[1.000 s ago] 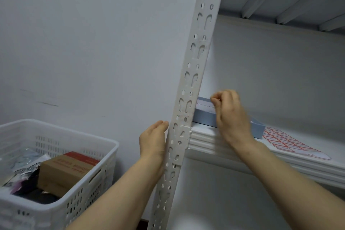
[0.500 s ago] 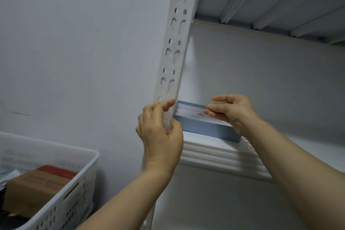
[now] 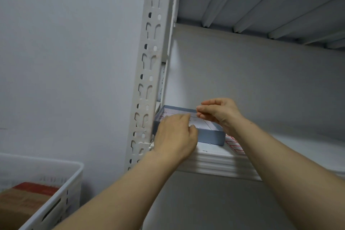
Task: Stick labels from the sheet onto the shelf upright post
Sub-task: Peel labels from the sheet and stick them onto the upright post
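A first-person view looks up at white metal shelving against a pale wall. At the far lower left sits a white slotted plastic basket [image 3: 61, 190] holding a brown cardboard box [image 3: 22, 201] with a red top edge.

Right of the basket, the shelf upright post [image 3: 149, 61] rises through the frame, white and punched with keyhole slots. No label can be seen on the faces of the post in view, so as far as can be judged the sticking has not yet reached this stretch.

Just right of the post, the left hand [image 3: 176, 136] reaches in at shelf [image 3: 214, 160] level, fingers curled loosely against the near edge of a shallow grey-blue box [image 3: 211, 137] that rests on the shelf close beside the post. Whether this hand is gripping anything cannot be told, as its fingertips are turned away.

Further right, the right hand [image 3: 218, 114] hovers over the back of the box with thumb and fingers pinched together; it may hold a small label, but nothing is clearly visible between them.

To the right of the box, partly hidden by the right forearm, the label sheet [image 3: 234, 144] lies flat on the shelf, showing red-bordered labels. Above, the ribbed underside of the next shelf spans the upper right.

The task seems to be at the stage of fetching or peeling a label; pressing it onto the post remains.
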The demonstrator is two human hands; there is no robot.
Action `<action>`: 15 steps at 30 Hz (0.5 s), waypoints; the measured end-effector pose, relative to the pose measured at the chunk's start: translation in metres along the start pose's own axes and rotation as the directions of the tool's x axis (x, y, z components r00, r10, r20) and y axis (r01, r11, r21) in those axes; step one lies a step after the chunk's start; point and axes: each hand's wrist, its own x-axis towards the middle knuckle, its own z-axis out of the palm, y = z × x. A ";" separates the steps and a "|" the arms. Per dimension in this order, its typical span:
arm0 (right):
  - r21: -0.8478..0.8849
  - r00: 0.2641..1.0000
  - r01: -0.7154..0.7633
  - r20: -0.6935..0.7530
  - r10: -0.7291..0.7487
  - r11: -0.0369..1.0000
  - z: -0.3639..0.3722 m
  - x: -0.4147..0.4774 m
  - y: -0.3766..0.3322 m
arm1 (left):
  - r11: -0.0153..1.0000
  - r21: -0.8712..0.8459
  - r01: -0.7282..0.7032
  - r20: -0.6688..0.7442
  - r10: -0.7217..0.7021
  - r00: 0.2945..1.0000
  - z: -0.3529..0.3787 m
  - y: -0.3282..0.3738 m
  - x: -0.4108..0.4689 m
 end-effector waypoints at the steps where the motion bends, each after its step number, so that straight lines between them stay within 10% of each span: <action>1: -0.020 1.000 0.011 0.000 -0.011 1.000 0.000 0.002 0.001 | 0.997 0.079 -0.028 0.030 0.026 0.999 0.005 -0.001 -0.001; 15: -0.293 0.990 -0.126 0.016 0.137 0.948 -0.003 0.017 -0.002 | 0.944 0.315 -0.102 0.154 0.055 0.986 0.018 -0.006 -0.007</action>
